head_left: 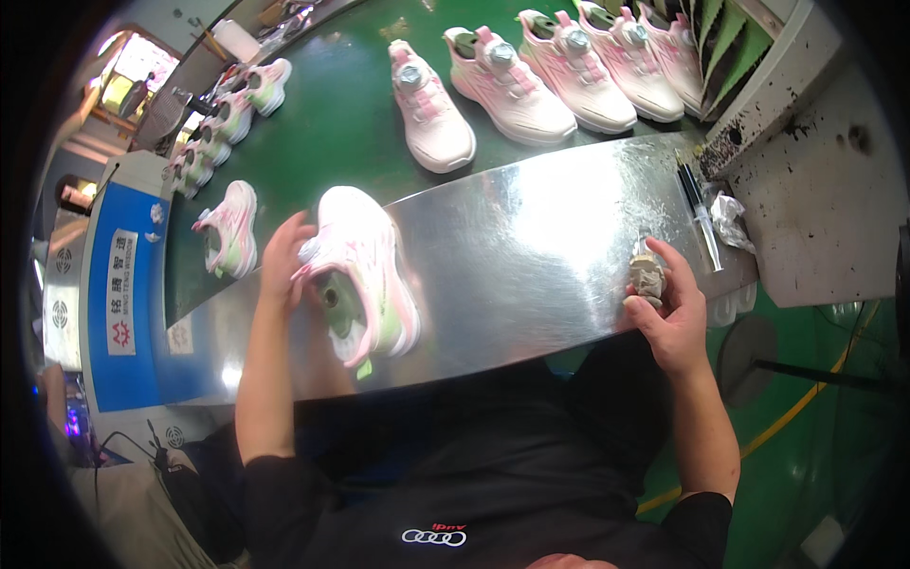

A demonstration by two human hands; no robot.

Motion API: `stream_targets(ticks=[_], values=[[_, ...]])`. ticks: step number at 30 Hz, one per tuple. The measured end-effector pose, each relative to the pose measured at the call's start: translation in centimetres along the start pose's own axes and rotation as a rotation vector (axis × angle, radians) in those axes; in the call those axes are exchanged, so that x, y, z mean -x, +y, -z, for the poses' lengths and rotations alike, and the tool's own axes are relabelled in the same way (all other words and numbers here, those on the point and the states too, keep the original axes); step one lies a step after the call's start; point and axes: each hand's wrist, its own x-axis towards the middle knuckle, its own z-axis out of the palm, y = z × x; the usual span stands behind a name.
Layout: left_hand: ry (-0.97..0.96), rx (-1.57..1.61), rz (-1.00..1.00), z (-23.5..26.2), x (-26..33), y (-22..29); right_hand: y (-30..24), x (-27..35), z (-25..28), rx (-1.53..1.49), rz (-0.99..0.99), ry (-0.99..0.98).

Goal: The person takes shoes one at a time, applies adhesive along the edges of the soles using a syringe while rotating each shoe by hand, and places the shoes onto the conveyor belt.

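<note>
A white and pink sneaker (365, 251) with a pale green lining lies tilted over the metal worktop, toe pointing away from me and its opening turned left. At its left side my left hand (286, 258) has fingers and thumb closed on the part around the dial. Farther right, just above the worktop, my right hand (675, 313) is closed around a small, rough grey-beige lump (647, 277), pinched between thumb and fingers. What the lump is made of I cannot tell.
Several similar sneakers (431, 119) stand in a row on the green belt (327, 123) beyond the metal worktop (493, 275). Another sneaker (232, 230) lies at the left. A syringe-like tube (701, 223) and crumpled white paper (730, 223) sit by the machine wall (815, 171) at right.
</note>
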Motion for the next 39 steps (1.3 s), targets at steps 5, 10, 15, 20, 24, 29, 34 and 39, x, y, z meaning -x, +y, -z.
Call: stream_targets(ticks=[5, 10, 15, 20, 24, 29, 34, 39], values=[[-0.061, -0.523, -0.045, -2.4, -3.5, 0.1, -0.3, 1.2, -0.2, 0.178, 0.057, -0.090], [-0.329, 0.172, 0.047, -9.7, -0.7, 4.3, -2.1, 3.3, 0.3, 0.080, 0.117, -0.081], [-0.459, 0.607, -0.195, -13.8, 4.4, 6.2, -4.3, 2.8, -1.3, 0.034, 0.095, -0.119], [-0.523, 0.771, -0.155, -15.4, 6.0, 4.3, -6.3, 2.6, -2.7, -0.161, 0.201, -0.235], [-0.550, 0.721, -0.109, -14.1, 6.9, 3.9, -7.5, 1.7, -4.8, -0.448, 0.266, -0.483], [-0.639, 0.690, -0.215, -14.0, 7.3, 3.4, -10.1, 0.6, -8.0, -0.465, 0.302, -0.578], [-0.707, 0.671, -0.324, -13.9, 7.8, 3.5, -11.0, 0.5, -8.9, -0.567, 0.232, -0.661], [-0.759, 0.645, -0.382, -13.9, 8.2, 3.7, -10.9, 0.2, -10.0, -0.512, 0.256, -0.672]])
